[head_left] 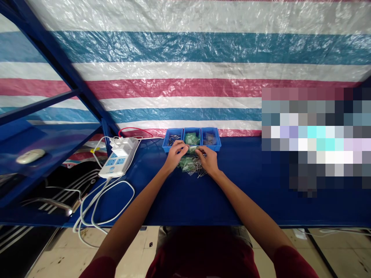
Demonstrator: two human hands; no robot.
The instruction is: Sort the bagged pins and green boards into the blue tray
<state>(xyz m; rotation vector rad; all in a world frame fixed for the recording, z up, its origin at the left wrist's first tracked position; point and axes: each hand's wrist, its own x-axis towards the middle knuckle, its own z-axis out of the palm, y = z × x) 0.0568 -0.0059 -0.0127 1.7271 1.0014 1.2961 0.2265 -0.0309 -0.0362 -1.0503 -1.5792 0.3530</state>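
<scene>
My left hand (174,155) and my right hand (209,159) meet in front of three joined blue bins (166,147). Both pinch a small clear plastic packet (192,148) with something pale green in it; its contents are too small to make out. Under the hands lies a pile of green packets (188,165), with thin metal pieces (199,170) at its right side. The left bin holds thin metal pieces (174,138), the middle one green packets (191,138), and the right one clear packets with greyish contents (209,138).
On the left of the blue table (185,204) sits a white power strip (116,162) with plugged-in adapters and a looped white cable (131,191). A blue metal frame (87,88) and a striped sheet (185,88) stand behind. The right side is pixelated.
</scene>
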